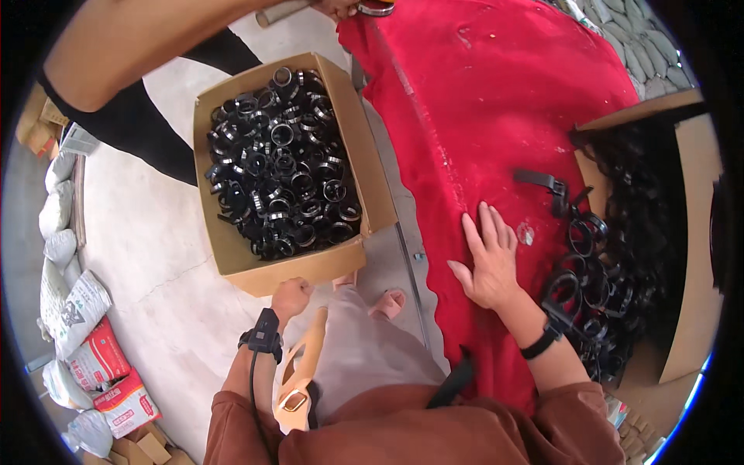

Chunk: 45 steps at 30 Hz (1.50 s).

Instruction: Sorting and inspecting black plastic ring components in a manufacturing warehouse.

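My left hand (290,298) is closed in a fist at the near edge of a cardboard box (349,147); nothing shows in its fingers. The box holds many black rings (283,167), several with shiny silver bands. On the red cloth (496,101) my right hand (494,267) lies flat with fingers spread, holding nothing. Just beyond its fingertips lies a black strap-like piece (542,183). To its right is a loose heap of larger black rings (577,271), running up to a second cardboard box (692,240) with a dark, tangled mass inside.
Another person's arm (132,54) reaches across the upper left, a hand (337,8) at the cloth's far corner holding a ring-shaped piece. White sacks (58,217) and red-white packages (124,399) line the left side. Greenish-grey bags (639,46) are piled at the far right.
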Tool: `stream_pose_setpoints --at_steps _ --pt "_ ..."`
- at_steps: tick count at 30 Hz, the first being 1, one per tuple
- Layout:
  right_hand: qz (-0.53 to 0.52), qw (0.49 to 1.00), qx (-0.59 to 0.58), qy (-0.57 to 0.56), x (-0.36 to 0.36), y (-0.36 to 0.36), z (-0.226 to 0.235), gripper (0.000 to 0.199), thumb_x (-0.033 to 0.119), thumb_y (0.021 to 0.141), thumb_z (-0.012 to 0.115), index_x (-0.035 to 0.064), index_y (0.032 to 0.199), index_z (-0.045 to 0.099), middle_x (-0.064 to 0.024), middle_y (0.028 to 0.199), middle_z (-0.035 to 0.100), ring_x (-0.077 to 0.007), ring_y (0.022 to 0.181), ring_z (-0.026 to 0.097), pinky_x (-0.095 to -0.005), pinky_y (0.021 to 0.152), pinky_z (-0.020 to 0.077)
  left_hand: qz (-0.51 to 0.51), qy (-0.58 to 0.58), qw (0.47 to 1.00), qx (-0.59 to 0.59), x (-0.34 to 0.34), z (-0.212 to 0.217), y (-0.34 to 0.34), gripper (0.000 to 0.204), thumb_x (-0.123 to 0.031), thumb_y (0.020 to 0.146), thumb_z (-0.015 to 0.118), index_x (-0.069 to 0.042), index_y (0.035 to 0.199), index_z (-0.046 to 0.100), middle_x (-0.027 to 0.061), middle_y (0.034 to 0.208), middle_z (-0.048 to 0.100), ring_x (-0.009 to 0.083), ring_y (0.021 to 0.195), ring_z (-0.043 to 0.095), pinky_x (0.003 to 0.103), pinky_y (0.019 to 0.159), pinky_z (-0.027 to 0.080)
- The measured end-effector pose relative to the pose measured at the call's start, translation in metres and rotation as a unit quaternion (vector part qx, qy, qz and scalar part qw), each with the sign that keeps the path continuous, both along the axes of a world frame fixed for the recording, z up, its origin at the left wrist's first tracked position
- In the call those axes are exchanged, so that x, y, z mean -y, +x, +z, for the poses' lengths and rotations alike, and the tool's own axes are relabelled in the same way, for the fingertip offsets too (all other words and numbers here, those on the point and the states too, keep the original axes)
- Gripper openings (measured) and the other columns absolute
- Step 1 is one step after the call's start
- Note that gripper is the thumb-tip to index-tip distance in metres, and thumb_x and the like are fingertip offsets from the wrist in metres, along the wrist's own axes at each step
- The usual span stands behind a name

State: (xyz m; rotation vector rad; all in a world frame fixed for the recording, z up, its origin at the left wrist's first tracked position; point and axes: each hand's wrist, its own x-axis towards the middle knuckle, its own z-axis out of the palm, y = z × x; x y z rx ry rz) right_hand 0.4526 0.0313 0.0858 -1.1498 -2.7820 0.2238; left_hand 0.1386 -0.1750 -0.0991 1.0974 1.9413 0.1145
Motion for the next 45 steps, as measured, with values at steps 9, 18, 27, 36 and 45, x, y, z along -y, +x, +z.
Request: stream_pose_setpoints --at_steps 9,18,27,36,45 --pt "0.001 1.0 0.022 -0.009 -0.012 0.004 -0.016 0.066 0.034 0.067 0.066 -0.001 0.12 0.051 -0.0292 0.133 0.037 -0.0419 0.121 0.038 -0.0475 0.098 0.0255 0.166 0.186 0.964 -0.094 -0.11 -0.146 -0.011 0.023 -0.019 0.082 0.057 0.001 0.092 0.06 0.0252 0.088 0.061 0.0401 0.083 0.059 0.045 0.074 0.047" --pt "0.011 0.995 0.094 -0.027 -0.007 0.025 -0.015 0.074 0.051 0.076 0.051 0.0025 0.131 0.037 -0.0364 0.132 0.032 -0.0492 0.12 0.035 -0.0559 0.1 0.0257 0.138 0.195 0.968 -0.076 -0.22 -0.271 -0.046 0.044 -0.014 0.083 0.053 0.003 0.123 0.046 0.0279 0.107 0.056 0.041 0.1 0.054 0.043 0.086 0.044" --pt "-0.014 0.998 0.03 -0.044 -0.012 0.015 -0.018 0.061 0.046 0.069 0.064 0.0068 0.114 0.053 -0.0306 0.126 0.042 -0.0433 0.113 0.041 -0.0529 0.093 0.0298 0.502 0.157 0.813 0.25 -0.197 -0.152 -0.062 0.028 -0.011 0.081 0.062 0.006 0.104 0.06 0.0135 0.085 0.065 0.0234 0.073 0.064 0.032 0.069 0.053" --pt "-0.019 0.993 -0.118 0.014 -0.015 -0.013 -0.004 0.053 0.013 0.063 0.072 0.001 0.112 0.057 -0.0225 0.125 0.048 -0.0368 0.11 0.047 -0.0448 0.091 0.0347 0.545 0.268 0.629 0.485 -0.132 0.102 -0.026 0.023 -0.012 0.088 0.057 0.001 0.106 0.056 0.0073 0.084 0.062 0.0169 0.074 0.063 0.027 0.062 0.056" --pt "-0.091 0.591 -0.417 -0.684 0.007 -0.102 0.079 0.035 0.008 0.082 0.065 -0.0051 0.114 0.056 -0.0087 0.094 0.065 -0.0113 0.082 0.061 -0.0227 0.071 0.0493 0.373 0.284 0.689 0.552 -0.063 0.248 0.049 0.029 -0.009 0.084 0.06 0.001 0.111 0.055 0.0081 0.085 0.063 0.0175 0.074 0.065 0.032 0.061 0.058"
